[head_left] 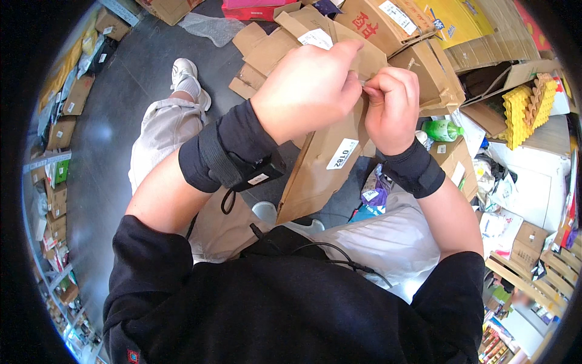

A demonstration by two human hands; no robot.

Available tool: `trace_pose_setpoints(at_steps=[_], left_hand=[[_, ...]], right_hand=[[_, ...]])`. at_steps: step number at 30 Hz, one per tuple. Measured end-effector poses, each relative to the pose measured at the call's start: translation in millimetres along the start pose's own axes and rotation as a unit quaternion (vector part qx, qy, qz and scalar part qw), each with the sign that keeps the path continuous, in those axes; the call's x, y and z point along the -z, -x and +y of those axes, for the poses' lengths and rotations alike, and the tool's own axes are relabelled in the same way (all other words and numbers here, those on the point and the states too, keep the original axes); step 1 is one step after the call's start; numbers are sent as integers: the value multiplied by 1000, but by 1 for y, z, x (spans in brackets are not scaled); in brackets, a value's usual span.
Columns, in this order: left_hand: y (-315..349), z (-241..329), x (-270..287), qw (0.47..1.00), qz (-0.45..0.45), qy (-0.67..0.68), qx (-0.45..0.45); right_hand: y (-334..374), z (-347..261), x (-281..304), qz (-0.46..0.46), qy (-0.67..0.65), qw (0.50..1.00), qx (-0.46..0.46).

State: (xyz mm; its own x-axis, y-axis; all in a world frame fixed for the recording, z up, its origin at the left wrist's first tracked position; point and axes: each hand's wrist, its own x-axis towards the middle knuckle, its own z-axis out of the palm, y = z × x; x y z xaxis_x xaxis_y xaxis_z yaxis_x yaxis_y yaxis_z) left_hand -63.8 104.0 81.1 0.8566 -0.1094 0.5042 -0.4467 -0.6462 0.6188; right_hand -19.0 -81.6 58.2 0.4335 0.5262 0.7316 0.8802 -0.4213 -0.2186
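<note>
A flattened brown cardboard box [321, 161] with a white label stands tilted between my knees, its upper flaps spread out beyond my hands. My left hand [309, 91] is closed over the box's upper part, its thumb curled in. Close beside it, my right hand [393, 109] pinches at the box's edge with thumb and forefinger. The fingertips of both hands nearly meet; a tiny pale bit shows between them, too small to name. My hands hide part of the cardboard. A black wrist strap [233, 148] circles my left wrist, another my right.
More brown cartons [430, 73] and a yellow box [454, 21] crowd the far right. A green bottle [441, 130] lies beside my right wrist, near yellow egg-crate foam [524, 115]. Shelves of packages [57, 200] line the left, beyond the dark floor [106, 139].
</note>
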Motion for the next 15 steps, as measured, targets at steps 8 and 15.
trace_pose_setpoints(at_steps=[8,15], left_hand=[[-1,-13,7,999,-10,-22,31],[2,-9,5,999,-31,-7,20]], right_hand=[[7,11,14,71,-180,958,-214],[0,19,42,-64,-117,947,-293]])
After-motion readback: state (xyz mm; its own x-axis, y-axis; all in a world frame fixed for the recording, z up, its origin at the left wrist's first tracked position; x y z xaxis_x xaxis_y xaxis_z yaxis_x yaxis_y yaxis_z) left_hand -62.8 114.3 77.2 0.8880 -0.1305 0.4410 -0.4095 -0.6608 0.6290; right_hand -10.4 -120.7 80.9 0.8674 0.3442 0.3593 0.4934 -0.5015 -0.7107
